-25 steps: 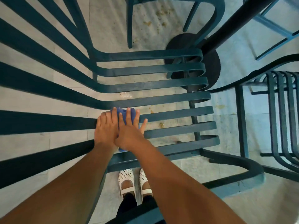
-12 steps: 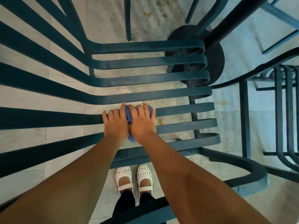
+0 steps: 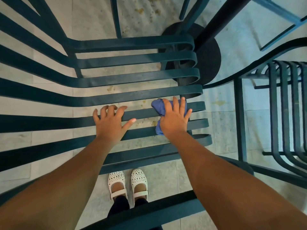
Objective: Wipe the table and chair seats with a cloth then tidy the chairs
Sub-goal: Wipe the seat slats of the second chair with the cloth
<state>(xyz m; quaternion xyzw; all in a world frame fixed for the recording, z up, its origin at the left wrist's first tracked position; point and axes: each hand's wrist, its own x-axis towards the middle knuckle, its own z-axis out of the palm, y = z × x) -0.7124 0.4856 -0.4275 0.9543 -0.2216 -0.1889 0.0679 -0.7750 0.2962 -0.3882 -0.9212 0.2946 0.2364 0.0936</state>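
Note:
I look straight down on a teal slatted chair seat. My right hand presses a bunched blue cloth flat against the slats near their rounded right ends, fingers spread over it; the thumb is hidden. Only the cloth's left edge shows beside the hand. My left hand rests on a slat in the middle of the seat, fingers spread and slightly bent, holding nothing. The two hands are well apart.
A black round table base with its dark pole stands just beyond the seat's far right corner. A second teal slatted chair sits close on the right. Crumbs and stains dot the pale floor tiles. My white shoes show under the seat.
Both hands were together on the cloth mid-seat. Now my right hand has slid the cloth to the right end of the slats, and my left hand stays behind on a bare slat.

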